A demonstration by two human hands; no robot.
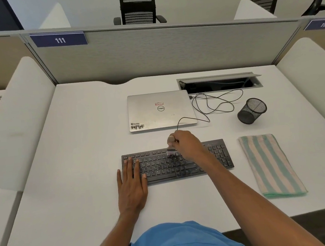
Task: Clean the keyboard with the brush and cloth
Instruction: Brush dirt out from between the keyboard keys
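White table (73,148), five things.
Black keyboard (161,167) near the front, striped cloth (270,165) to its right; closed laptop (161,111) behind, black cable (214,102) looping beside it, mesh cup (251,111) farther right.

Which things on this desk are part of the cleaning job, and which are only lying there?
In the job: keyboard, brush in the right hand, cloth, left hand flat on keyboard.
Lying about: laptop, mesh cup.
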